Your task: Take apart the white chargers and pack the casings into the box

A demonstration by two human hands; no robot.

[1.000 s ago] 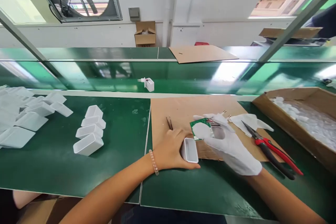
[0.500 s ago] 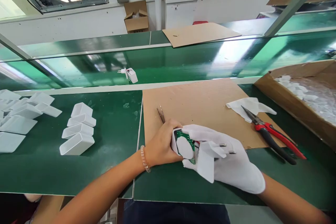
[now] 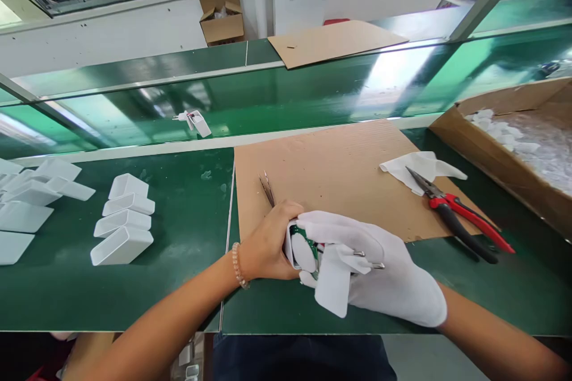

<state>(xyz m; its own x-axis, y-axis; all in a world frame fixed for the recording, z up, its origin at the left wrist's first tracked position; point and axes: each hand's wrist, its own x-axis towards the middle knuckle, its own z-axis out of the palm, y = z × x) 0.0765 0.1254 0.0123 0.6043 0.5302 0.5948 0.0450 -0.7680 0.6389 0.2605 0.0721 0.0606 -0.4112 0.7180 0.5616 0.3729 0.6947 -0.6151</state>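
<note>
Left hand [image 3: 267,243] closed on the white plastic housing [image 3: 290,244], its long axis running crosswise toward the gloved right hand [image 3: 393,280], which is closed on the green circuit board [image 3: 308,244].

One bare hand [image 3: 268,244], one gloved hand [image 3: 393,274], one charger [image 3: 333,286], four white cases [image 3: 121,244] in row, one pliers [image 3: 460,220], one tweezers [image 3: 267,189], one big box [image 3: 500,149], one small box [image 3: 221,15], that's it.

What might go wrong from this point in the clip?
The bare left hand grips the case right against the green board, so skin may smudge the board. The gloved right hand holds the plug close to it; the plug's metal pins might snag the glove.
</note>
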